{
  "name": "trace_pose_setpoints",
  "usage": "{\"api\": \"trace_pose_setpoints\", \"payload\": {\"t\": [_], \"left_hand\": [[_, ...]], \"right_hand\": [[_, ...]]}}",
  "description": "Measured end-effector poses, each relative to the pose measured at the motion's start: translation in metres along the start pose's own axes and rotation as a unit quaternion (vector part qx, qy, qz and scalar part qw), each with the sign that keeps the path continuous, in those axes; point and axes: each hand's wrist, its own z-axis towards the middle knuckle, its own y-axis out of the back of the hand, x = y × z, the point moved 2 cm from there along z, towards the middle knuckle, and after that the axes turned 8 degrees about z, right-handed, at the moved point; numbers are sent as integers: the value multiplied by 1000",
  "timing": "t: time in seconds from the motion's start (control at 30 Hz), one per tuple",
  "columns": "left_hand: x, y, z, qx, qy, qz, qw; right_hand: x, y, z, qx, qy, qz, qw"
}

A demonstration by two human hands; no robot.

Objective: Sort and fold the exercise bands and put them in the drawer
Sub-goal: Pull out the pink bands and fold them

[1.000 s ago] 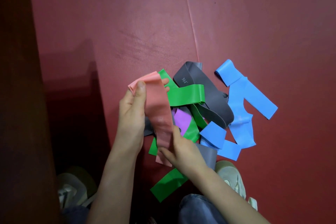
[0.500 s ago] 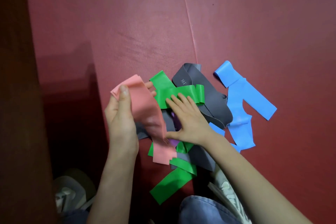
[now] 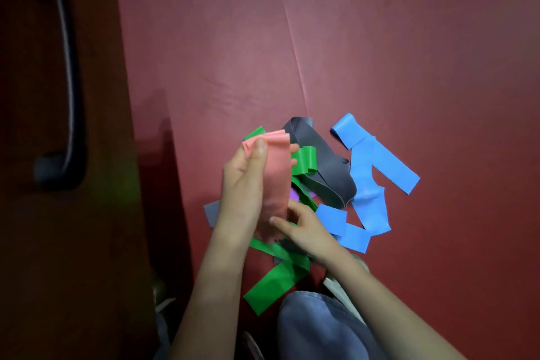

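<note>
1. Head view: my left hand (image 3: 242, 181) holds the pink band (image 3: 276, 175) up above the pile. My thumb is pressed on the front of its top end and my fingers are curled behind it.
2. My right hand (image 3: 304, 231) pinches the lower end of the same band, thumb across the front, so it hangs stretched between my two hands. Its bottom edge looks crumpled.
3. The other bands lie in a loose heap on the red mat (image 3: 380, 38), under and to the right of my hands.
4. A grey band (image 3: 327, 166) curves through the middle of the heap, with a folded green band (image 3: 305, 159) lying over its left side.
5. A long blue band (image 3: 377, 161) sprawls along the right edge, and a second, folded blue band (image 3: 342, 225) sits just beside my right hand.
6. A small patch of purple band (image 3: 295, 194) shows behind the pink one.
7. Another green band (image 3: 277, 283) runs out from under my wrists toward my knee (image 3: 315, 327), and a grey end (image 3: 211, 212) pokes out to the left of my left wrist.
8. A dark wooden front (image 3: 35, 242) with a curved dark handle (image 3: 67, 67) stands at the left, well apart from the heap. No band is touching it.
</note>
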Motion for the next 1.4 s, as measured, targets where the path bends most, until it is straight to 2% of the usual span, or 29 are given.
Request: {"api": "trace_pose_setpoints", "payload": {"t": [0.2, 0.4, 0.53, 0.67, 0.83, 0.93, 1.03, 1.23, 1.4], "left_hand": [[-49, -31, -27, 92, 27, 4, 995], [-114, -48, -57, 121, -18, 9, 992], [-158, -57, -70, 102, -55, -24, 993], [-191, -59, -89, 82, -77, -70, 991], [-219, -42, -109, 32, -105, -133, 985], [-234, -27, -126, -14, -130, -171, 977], [-244, 2, -141, -82, -151, -211, 962], [-236, 71, -177, -219, -143, -225, 939], [-243, 120, -199, -256, -161, -261, 917]], "right_hand": [[28, 14, -30, -40, -20, 47, 998], [46, 23, -69, -45, -46, 25, 998], [58, 37, -96, -92, -21, 55, 994], [77, 51, -125, -101, -11, 165, 981], [98, 64, -170, -134, -10, 355, 925], [122, 71, -200, -159, 19, 403, 901], [162, 81, -221, -166, 72, 386, 905], [251, 86, -246, -141, 142, 219, 955], [293, 49, -243, -107, 157, 118, 975]]}}
